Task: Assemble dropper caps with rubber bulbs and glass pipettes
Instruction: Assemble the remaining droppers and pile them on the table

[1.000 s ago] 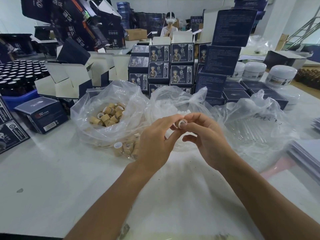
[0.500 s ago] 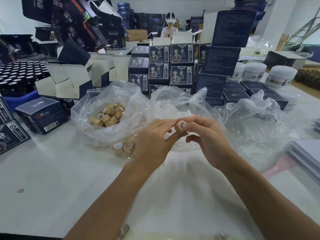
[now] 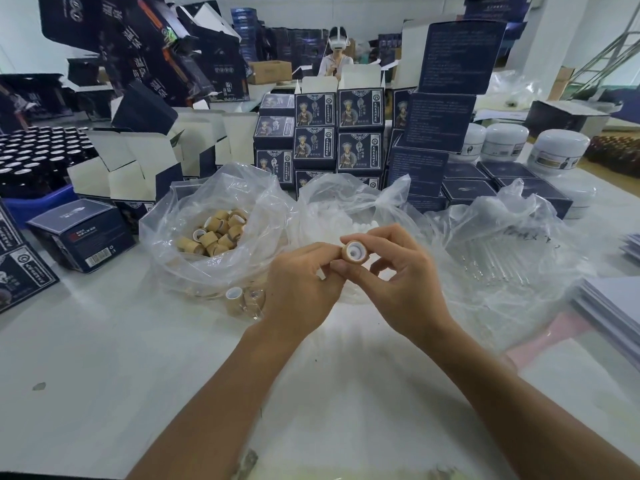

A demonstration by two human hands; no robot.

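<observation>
A tan wood-look dropper cap (image 3: pixel 354 252) with a white inner liner is held up over the table, its open end toward me. My right hand (image 3: pixel 398 282) pinches it between thumb and forefinger. My left hand (image 3: pixel 301 282) meets it from the left, fingertips pinching its side. A clear bag of tan caps (image 3: pixel 214 233) lies to the left, a bag of white rubber bulbs (image 3: pixel 346 213) sits behind my hands, and a bag of glass pipettes (image 3: pixel 498 258) lies to the right. No bulb shows in the held cap.
Two loose caps (image 3: pixel 239 299) stand on the white table (image 3: pixel 104 358) by the cap bag. Dark blue cartons (image 3: pixel 339 133) are stacked behind the bags, dark bottles (image 3: pixel 31 157) far left, white jars (image 3: pixel 557 150) far right, paper sheets (image 3: pixel 613 306) at the right edge.
The cap has been turned between my fingertips, so its white-lined opening now faces me. Both hands have stayed in about the same place.
</observation>
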